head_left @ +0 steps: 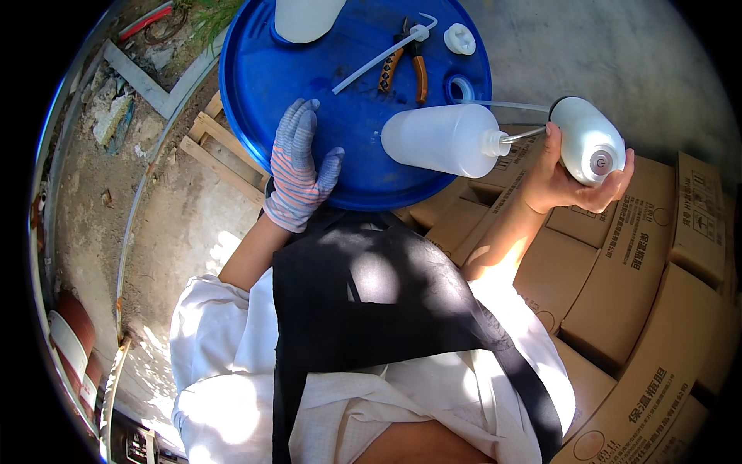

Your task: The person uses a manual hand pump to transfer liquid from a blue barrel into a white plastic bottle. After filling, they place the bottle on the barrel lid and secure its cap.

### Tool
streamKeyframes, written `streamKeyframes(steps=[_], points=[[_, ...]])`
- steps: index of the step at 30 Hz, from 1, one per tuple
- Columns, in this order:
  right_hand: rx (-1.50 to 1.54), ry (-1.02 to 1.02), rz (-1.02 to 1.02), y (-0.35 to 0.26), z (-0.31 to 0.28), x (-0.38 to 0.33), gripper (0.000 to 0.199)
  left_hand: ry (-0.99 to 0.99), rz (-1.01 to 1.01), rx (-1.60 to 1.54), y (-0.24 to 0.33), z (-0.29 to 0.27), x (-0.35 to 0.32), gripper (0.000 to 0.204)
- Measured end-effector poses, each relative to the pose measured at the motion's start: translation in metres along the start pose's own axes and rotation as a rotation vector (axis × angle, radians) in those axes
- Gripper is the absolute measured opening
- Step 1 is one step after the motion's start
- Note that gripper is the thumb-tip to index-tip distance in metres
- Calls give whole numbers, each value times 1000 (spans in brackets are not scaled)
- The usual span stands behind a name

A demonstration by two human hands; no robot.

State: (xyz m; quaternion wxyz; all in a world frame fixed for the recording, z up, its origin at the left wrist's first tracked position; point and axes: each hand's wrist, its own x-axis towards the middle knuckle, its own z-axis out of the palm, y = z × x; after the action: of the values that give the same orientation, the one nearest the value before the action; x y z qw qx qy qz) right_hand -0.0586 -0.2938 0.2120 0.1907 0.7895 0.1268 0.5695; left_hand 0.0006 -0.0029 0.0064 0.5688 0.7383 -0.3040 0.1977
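Note:
My right hand [572,172], bare, grips a white electric pump [587,131] with a round button on its end. The pump's thin metal spout [525,136] reaches to the mouth of a translucent white plastic bottle [444,141] on the blue drum lid [325,46]. A pale tube [510,104] runs from the pump toward the drum's round opening [461,89]. My left hand [301,166], in a striped grey and pink glove, rests by the drum's near rim with fingers stretched and nothing in them.
Pliers with orange and black handles [417,73], a white bent tube [371,68] and a white cap [459,39] lie on the drum. Another white container [305,19] stands at its far edge. Stacked cardboard boxes [610,294] fill the right side. A wooden pallet [224,158] shows at left.

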Motion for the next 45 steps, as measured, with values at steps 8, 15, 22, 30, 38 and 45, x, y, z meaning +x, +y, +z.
streamKeyframes(steps=[8, 15, 22, 30, 38, 45], points=[[-43, 5, 5, -2, -1, 2, 95, 59, -19, -30, -2, 5, -3, 70], [-24, 18, -10, -3, 1, 1, 95, 69, -11, -24, -4, 6, -3, 72], [-54, 10, -63, 0, -3, 4, 95, 58, -37, -44, -3, 7, -2, 73], [-17, 14, -27, -5, -2, 3, 89, 11, -18, -15, -1, 2, -1, 73], [-4, 3, -16, -6, -1, 4, 91, 38, 7, -33, -3, 4, -2, 74], [18, 21, -12, -6, 1, 4, 88, 9, -13, -7, 0, 2, -1, 72]])
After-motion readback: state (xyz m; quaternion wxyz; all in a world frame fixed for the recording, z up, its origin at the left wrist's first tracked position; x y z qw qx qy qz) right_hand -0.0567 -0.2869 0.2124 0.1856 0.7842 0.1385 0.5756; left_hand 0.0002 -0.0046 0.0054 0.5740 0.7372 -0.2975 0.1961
